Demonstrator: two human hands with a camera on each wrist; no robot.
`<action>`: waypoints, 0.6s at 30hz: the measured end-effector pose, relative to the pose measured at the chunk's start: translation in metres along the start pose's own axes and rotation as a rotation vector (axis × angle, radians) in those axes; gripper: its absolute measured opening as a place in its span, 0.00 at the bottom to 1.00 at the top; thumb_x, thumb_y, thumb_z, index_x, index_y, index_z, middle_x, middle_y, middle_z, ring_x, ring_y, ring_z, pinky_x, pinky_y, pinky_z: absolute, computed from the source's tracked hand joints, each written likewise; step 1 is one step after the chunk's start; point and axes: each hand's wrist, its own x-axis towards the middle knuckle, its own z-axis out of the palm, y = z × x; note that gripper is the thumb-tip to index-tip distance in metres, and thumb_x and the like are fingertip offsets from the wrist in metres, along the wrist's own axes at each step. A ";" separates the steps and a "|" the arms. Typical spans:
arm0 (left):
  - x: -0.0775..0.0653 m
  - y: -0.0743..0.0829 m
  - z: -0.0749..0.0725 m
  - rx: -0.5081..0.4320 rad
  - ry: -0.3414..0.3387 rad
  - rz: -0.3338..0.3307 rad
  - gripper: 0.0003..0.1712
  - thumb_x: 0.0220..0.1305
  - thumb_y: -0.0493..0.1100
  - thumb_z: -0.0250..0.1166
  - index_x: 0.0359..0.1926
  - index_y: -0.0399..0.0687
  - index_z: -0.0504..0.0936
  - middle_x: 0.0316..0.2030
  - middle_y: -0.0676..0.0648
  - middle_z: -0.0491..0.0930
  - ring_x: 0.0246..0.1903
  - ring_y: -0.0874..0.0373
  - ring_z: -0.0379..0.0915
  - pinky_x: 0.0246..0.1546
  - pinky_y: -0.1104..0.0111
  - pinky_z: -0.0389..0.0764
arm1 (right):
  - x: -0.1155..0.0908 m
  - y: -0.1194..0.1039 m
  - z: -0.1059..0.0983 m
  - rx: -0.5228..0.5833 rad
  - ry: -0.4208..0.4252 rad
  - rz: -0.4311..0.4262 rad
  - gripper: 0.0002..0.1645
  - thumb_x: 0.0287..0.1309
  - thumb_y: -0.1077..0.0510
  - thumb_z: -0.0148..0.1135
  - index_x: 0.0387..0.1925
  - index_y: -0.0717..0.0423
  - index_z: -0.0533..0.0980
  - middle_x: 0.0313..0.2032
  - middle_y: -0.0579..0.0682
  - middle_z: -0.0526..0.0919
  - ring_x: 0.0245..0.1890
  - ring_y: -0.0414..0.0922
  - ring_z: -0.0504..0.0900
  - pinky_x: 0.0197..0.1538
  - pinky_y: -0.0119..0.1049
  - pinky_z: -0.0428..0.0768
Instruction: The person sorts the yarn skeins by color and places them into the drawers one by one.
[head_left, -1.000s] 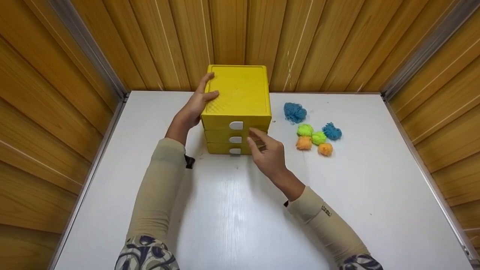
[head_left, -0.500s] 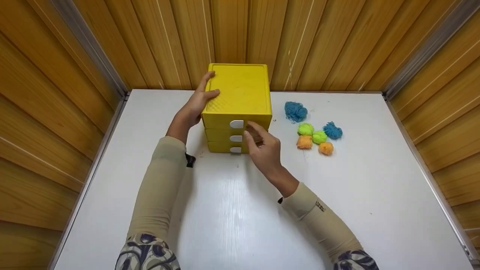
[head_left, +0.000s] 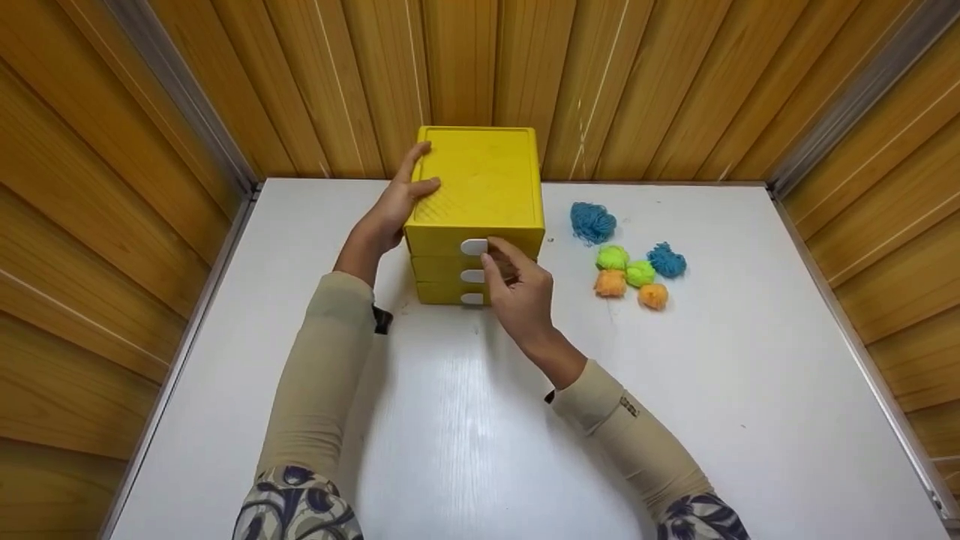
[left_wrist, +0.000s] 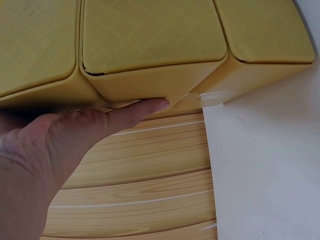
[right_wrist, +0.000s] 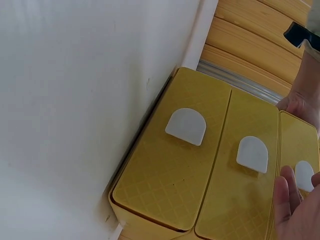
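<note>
Likely opening top drawer [head_left: 435,242]: straight-fingered left hand [head_left: 388,211] braces yellow cabinet [head_left: 480,176] at 9 o'clock; right hand [head_left: 523,296] at white handle [head_left: 472,247], grip closure unclear. Probably needs pulling toward 6.

The left hand [left_wrist: 57,142] rests a straight finger [left_wrist: 135,113] along the yellow drawer unit [left_wrist: 150,82]; textured fronts [left_wrist: 152,32] lie above that finger, wood-grain panelling [left_wrist: 145,165] below it, white tabletop [left_wrist: 265,155] beyond its tip

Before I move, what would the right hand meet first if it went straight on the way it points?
Most likely the top white handle on the yellow drawer unit; the right hand is close beside it, but contact is unclear.
</note>
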 end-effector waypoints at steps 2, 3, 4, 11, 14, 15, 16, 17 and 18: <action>0.000 0.000 0.000 0.001 0.000 -0.005 0.42 0.79 0.51 0.55 0.82 0.88 0.46 0.88 0.51 0.31 0.84 0.43 0.46 0.81 0.45 0.61 | 0.000 0.000 0.002 -0.011 0.026 -0.008 0.16 0.72 0.57 0.68 0.58 0.56 0.86 0.43 0.52 0.93 0.34 0.43 0.90 0.36 0.29 0.84; 0.000 0.000 0.000 0.002 -0.002 -0.006 0.42 0.79 0.51 0.56 0.82 0.88 0.46 0.88 0.51 0.30 0.84 0.43 0.46 0.81 0.45 0.61 | 0.000 -0.001 0.002 -0.017 0.038 -0.011 0.16 0.72 0.57 0.69 0.58 0.55 0.86 0.42 0.52 0.92 0.34 0.43 0.89 0.37 0.29 0.84; 0.001 0.000 0.000 0.001 -0.003 -0.006 0.42 0.79 0.51 0.56 0.82 0.88 0.46 0.88 0.51 0.30 0.84 0.43 0.46 0.81 0.46 0.61 | 0.001 -0.001 0.003 -0.024 0.051 -0.017 0.16 0.72 0.57 0.69 0.57 0.56 0.86 0.41 0.52 0.92 0.34 0.43 0.89 0.37 0.29 0.84; 0.002 0.000 -0.001 -0.013 -0.016 0.018 0.42 0.80 0.50 0.55 0.84 0.84 0.44 0.88 0.51 0.30 0.85 0.44 0.43 0.82 0.47 0.59 | 0.003 -0.003 0.007 -0.043 0.087 -0.026 0.13 0.70 0.58 0.70 0.52 0.58 0.87 0.38 0.53 0.90 0.29 0.42 0.84 0.34 0.28 0.80; 0.003 -0.001 -0.001 -0.013 -0.019 0.017 0.43 0.80 0.50 0.55 0.84 0.84 0.44 0.88 0.51 0.30 0.85 0.44 0.43 0.82 0.47 0.59 | 0.004 -0.004 0.008 -0.049 0.099 -0.015 0.11 0.70 0.60 0.70 0.50 0.58 0.87 0.36 0.53 0.89 0.27 0.41 0.79 0.33 0.28 0.77; 0.002 -0.001 -0.001 -0.013 -0.018 0.016 0.43 0.80 0.50 0.55 0.84 0.84 0.44 0.88 0.51 0.30 0.85 0.44 0.43 0.82 0.47 0.59 | 0.004 -0.004 0.008 -0.049 0.102 -0.012 0.10 0.70 0.60 0.70 0.50 0.58 0.87 0.35 0.53 0.89 0.27 0.41 0.78 0.32 0.27 0.76; 0.002 -0.001 -0.001 -0.014 -0.016 0.016 0.43 0.80 0.49 0.55 0.84 0.84 0.44 0.88 0.51 0.30 0.85 0.44 0.44 0.82 0.47 0.60 | 0.004 -0.005 0.009 -0.052 0.104 -0.010 0.10 0.70 0.60 0.70 0.50 0.58 0.87 0.35 0.53 0.89 0.26 0.40 0.77 0.32 0.27 0.75; 0.002 -0.001 -0.001 -0.013 -0.014 0.013 0.43 0.80 0.49 0.55 0.84 0.84 0.44 0.88 0.51 0.30 0.85 0.45 0.44 0.82 0.47 0.59 | 0.004 -0.005 0.009 -0.053 0.105 -0.011 0.10 0.70 0.60 0.70 0.49 0.58 0.87 0.34 0.53 0.89 0.26 0.40 0.77 0.32 0.27 0.75; 0.001 -0.001 -0.001 -0.014 -0.011 0.013 0.43 0.80 0.49 0.55 0.84 0.84 0.44 0.88 0.51 0.30 0.85 0.45 0.44 0.82 0.48 0.59 | 0.004 -0.005 0.010 -0.053 0.104 -0.012 0.09 0.70 0.61 0.70 0.49 0.58 0.87 0.34 0.53 0.89 0.26 0.40 0.76 0.32 0.27 0.75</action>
